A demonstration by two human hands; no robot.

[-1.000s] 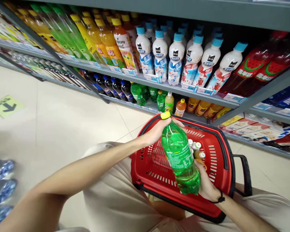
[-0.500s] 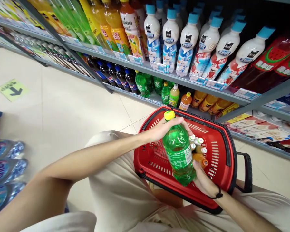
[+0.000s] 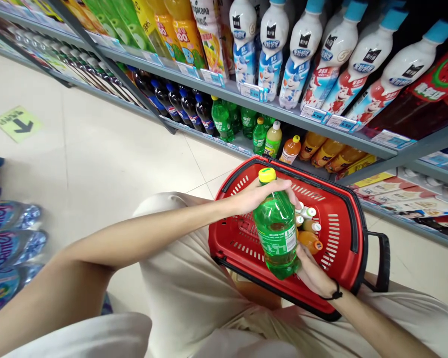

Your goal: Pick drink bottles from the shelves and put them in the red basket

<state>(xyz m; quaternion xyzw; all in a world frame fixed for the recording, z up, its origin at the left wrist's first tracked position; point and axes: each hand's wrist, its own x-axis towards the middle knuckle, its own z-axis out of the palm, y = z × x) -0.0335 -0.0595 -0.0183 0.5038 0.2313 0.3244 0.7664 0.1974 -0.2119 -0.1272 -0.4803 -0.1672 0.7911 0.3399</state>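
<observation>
A large green soda bottle (image 3: 275,233) with a yellow cap is held tilted above the red shopping basket (image 3: 224,243). My left hand (image 3: 256,196) wraps round its upper part, just below the cap. Low on the bottle's right side, my right hand (image 3: 311,271) grips it near the base; some of its fingers are hidden behind the bottle. Inside the basket, at the right, lie several small bottles with white caps (image 3: 309,213) and an orange bottle (image 3: 309,242). The basket rests between my legs, its black handle (image 3: 383,263) hanging out on the right.
Shelves of drinks (image 3: 246,94) run along the far side, with white blue-capped bottles (image 3: 271,49) above and cola bottles (image 3: 186,107) and green bottles (image 3: 222,119) below. Packs of water bottles (image 3: 11,243) stand at the left. A yellow arrow sticker (image 3: 18,124) marks the floor.
The camera view has shifted slightly, so the shelf bottles appear larger and higher. The green bottle is turned a little more upright, both hands still on it.
</observation>
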